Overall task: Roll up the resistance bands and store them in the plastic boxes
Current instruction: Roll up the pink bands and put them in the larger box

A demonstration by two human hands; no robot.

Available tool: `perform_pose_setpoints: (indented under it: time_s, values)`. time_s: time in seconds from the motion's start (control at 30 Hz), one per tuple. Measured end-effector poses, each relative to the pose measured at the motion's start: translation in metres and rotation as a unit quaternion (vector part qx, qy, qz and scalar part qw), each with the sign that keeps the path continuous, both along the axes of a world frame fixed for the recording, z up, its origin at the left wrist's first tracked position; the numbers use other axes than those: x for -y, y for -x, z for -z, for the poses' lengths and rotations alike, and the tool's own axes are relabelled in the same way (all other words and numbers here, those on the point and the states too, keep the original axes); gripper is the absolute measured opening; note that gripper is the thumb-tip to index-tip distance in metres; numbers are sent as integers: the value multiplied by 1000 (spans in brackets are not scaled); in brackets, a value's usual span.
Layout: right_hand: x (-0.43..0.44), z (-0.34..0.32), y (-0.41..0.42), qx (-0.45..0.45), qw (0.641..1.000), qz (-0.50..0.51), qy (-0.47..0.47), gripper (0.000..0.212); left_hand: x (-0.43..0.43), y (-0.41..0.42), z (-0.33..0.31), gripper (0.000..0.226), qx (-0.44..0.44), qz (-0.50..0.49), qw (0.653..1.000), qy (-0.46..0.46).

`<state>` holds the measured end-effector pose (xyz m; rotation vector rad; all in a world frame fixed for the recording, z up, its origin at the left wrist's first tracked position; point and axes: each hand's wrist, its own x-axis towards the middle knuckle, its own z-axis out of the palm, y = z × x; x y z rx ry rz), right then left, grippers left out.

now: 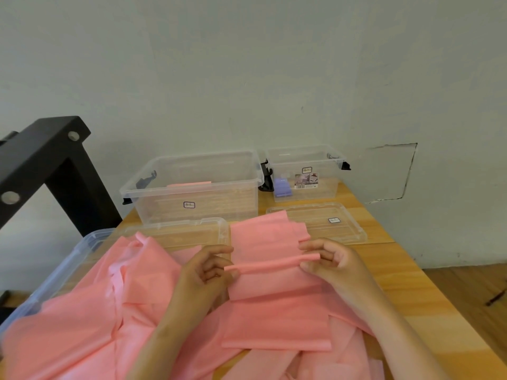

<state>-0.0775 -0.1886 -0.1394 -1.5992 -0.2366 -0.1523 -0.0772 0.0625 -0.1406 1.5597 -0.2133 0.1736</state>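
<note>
Pink rubber, rolled into a thin tube (271,263), runs straight between the two hands. The left hand (204,272) pinches the tube's left end, its fingers (216,252) curled over the top and set close together. The right hand (333,263) pinches the right end the same way, with its fingers (312,245) bent over the roll and the thumb below it.

The tube is the rolled part of a flat resistance band (274,286) that spreads out from it both towards the person and away. Left of the tube and nearer the person, a loose pile of pink bands (96,311) covers the wooden table (397,270) and spills into a bluish bin (68,259).

Just beyond the tube lie two clear lids, one to the left (178,231) and one to the right (329,215); the band's far end rests over the gap between them. Farther beyond stands a large clear box (131,192) with a pink piece (189,184) inside. To that box's right is a smaller clear box (301,163) holding a purple item (282,186). Far left of the tube stands a black frame (41,160).
</note>
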Motion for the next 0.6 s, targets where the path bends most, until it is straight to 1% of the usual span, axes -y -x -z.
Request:
perform_pose_setpoints:
  time_s: [0.1,0.2,0.23,0.33,0.37,0.47,0.5,0.57,0.6]
  values:
    - [-1,0,0,8,1000,0,5,15,2,2,-1,21,-31,20,999,12]
    - [-2,1,0,3,1000,-14,-14,17,5,5,-3,15,-47,37,998,16]
    - [-1,0,1,-1,1000,-20,-22,17,4,6,-3,16,-50,39,998,20]
    - [-1,-4,4,-14,998,-44,-42,13,1,5,-2,30,-81,40,994,57]
    - [-2,-5,4,-14,998,-42,-37,12,1,5,-2,30,-83,37,994,62]
    - [-4,-3,3,0,1000,-16,-5,11,2,5,-3,14,-37,23,999,22]
    - [-4,-3,2,-3,1000,-16,-8,14,2,4,-2,13,-27,16,999,11]
    - [-4,-1,1,-15,1000,-20,-11,23,1,2,0,25,-18,15,1000,1]
    - [-4,0,0,-17,1000,-16,-5,23,1,0,1,27,-14,12,1000,-6]
